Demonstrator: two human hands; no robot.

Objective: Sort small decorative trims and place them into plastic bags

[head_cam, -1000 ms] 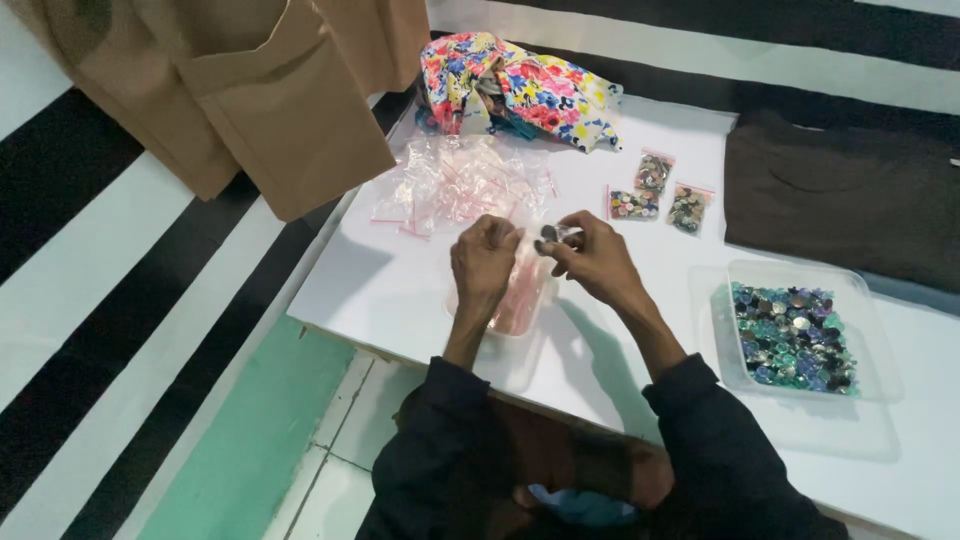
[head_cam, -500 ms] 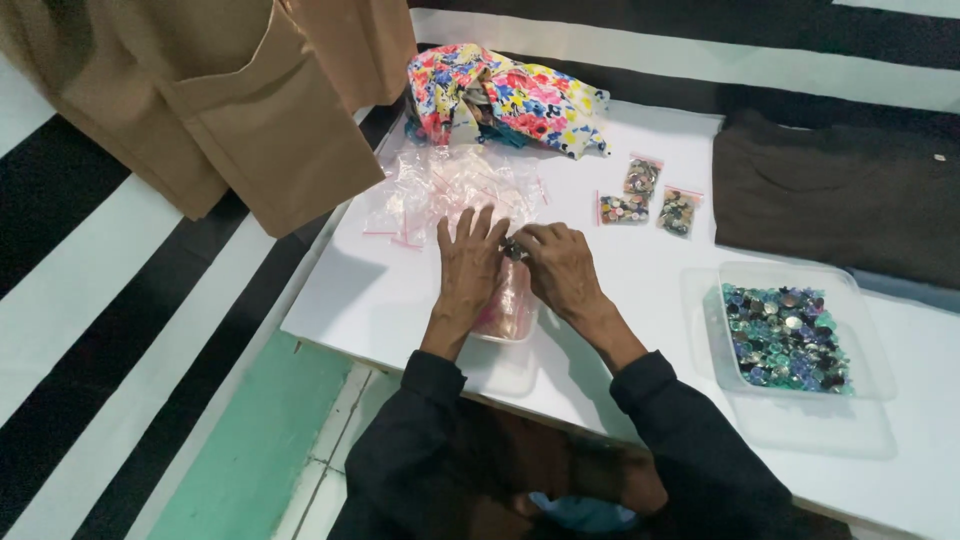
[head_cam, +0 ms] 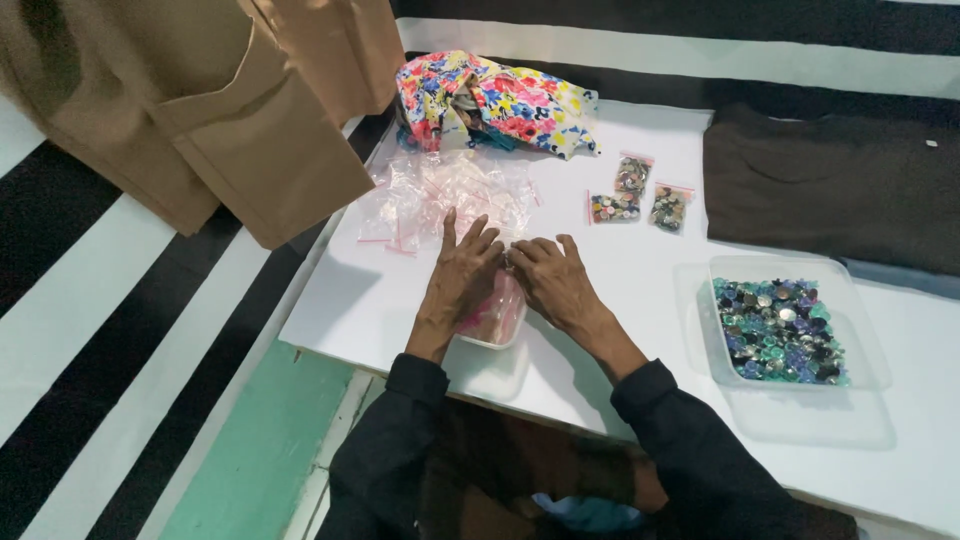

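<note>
**Both hands flat on a small bag at the counter's near edge**

We saw both hands low in the centre of the frame, resting side by side on the white counter (head_cam: 620, 300). The left hand (head_cam: 462, 272) lay palm down with its fingers spread and stretched out, gripping nothing. The right hand (head_cam: 553, 280) lay beside it, fingers loosely curled, its fingertips meeting the left hand's. Whether it pinched anything we could not tell. Under both hands lay a small clear bag with pink contents (head_cam: 497, 318), on top of a shallow clear tray (head_cam: 490, 345) at the counter's near edge. Just above the hands lay a heap of empty clear bags (head_cam: 440, 195), and above that a bundle of flowered cloth (head_cam: 500, 100). Three small filled bags (head_cam: 640, 192) lay right of centre. At lower right stood a clear tub of buttons (head_cam: 785, 330), and at upper right a folded dark garment (head_cam: 830, 185).
</note>
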